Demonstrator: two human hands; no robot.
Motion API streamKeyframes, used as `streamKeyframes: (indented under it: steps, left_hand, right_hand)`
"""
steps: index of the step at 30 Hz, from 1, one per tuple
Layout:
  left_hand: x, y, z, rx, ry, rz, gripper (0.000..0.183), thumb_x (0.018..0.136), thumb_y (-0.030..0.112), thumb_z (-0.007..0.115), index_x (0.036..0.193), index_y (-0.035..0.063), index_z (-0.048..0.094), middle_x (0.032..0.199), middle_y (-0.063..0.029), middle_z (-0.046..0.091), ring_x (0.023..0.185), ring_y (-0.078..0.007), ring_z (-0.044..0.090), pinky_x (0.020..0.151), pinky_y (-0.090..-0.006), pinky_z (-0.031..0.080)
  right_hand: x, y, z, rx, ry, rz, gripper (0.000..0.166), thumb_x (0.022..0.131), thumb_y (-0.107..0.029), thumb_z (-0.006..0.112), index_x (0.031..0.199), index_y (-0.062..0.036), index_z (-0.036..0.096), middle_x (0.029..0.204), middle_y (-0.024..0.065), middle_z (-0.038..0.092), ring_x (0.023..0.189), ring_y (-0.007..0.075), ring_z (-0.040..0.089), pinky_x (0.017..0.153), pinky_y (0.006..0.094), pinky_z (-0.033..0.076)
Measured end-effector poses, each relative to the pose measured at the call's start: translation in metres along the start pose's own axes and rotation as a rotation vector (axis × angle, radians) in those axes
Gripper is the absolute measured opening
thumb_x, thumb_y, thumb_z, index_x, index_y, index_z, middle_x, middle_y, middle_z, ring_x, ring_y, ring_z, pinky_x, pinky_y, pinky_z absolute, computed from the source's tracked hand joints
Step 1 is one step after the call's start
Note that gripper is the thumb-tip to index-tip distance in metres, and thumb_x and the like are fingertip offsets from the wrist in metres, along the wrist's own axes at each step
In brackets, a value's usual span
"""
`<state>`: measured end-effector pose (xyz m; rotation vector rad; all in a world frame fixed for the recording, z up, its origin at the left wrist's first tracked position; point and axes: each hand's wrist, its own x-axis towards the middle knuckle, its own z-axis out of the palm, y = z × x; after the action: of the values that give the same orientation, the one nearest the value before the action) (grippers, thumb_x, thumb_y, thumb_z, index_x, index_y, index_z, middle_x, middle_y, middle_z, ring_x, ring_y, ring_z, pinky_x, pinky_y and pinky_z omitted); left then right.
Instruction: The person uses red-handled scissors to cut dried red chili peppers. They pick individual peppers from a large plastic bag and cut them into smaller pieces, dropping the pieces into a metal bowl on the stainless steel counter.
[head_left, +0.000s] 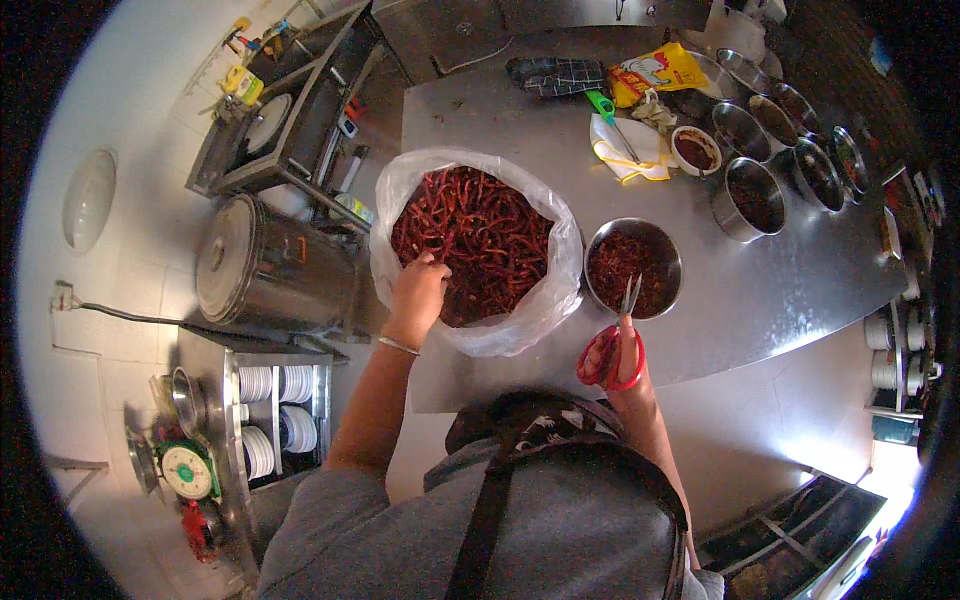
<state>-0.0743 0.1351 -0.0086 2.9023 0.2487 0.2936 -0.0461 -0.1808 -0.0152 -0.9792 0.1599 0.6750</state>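
Note:
A clear plastic bag (564, 259) with its rim rolled down stands on the steel table, full of dried red chillies (480, 225). My left hand (421, 289) reaches over the bag's near left rim, its fingertips among the chillies. Whether the fingers pinch one is hidden by the hand. To the right of the bag sits a round steel bowl (677, 270) with cut chilli pieces (626, 259) in it. My right hand (626, 352) holds red-handled scissors (641, 367), their blades a little apart and pointing over the bowl's near side.
Several steel pots (750, 199) and a white bowl of dark red paste (696, 150) stand at the right back. Near them lie a folded cloth (630, 146), a green-handled tool (602, 106) and a yellow packet (656, 73). A large lidded steel drum (300, 262) is left of the table.

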Motion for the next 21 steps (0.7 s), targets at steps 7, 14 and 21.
streamKeyframes:
  steps: [7,14,21]
  left_hand:
    - [0.025,0.003,-0.036,-0.552,0.273,-0.099,0.012,0.073,0.008,0.068,0.082,0.0037,0.063,0.082,-0.0087,0.058,0.071,-0.0183,0.059,0.062,-0.0274,0.047]
    - [0.045,0.01,-0.061,-1.257,0.151,-0.426,0.015,0.078,0.008,0.067,0.091,0.0028,0.06,0.079,-0.0046,0.062,0.068,-0.0092,0.059,0.059,-0.0215,0.049]
    - [0.048,0.003,-0.069,-0.889,0.053,-0.474,0.019,0.075,0.013,0.068,0.091,0.0025,0.063,0.072,-0.0023,0.063,0.059,-0.0077,0.058,0.052,-0.021,0.047]
  right_hand:
    - [-0.008,-0.006,0.0,-0.029,0.017,0.0,0.053,0.091,-0.051,0.031,0.064,-0.0076,0.044,0.049,0.0079,0.046,0.043,0.0208,0.046,0.041,0.0309,0.037]
    - [-0.009,-0.005,0.002,-0.008,0.036,-0.041,0.054,0.091,-0.051,0.029,0.066,-0.007,0.045,0.047,0.0089,0.047,0.043,0.02,0.047,0.041,0.0306,0.038]
    - [-0.01,-0.003,0.001,-0.019,0.029,-0.041,0.053,0.091,-0.051,0.031,0.065,-0.0066,0.045,0.048,0.0088,0.047,0.043,0.0204,0.047,0.042,0.031,0.038]
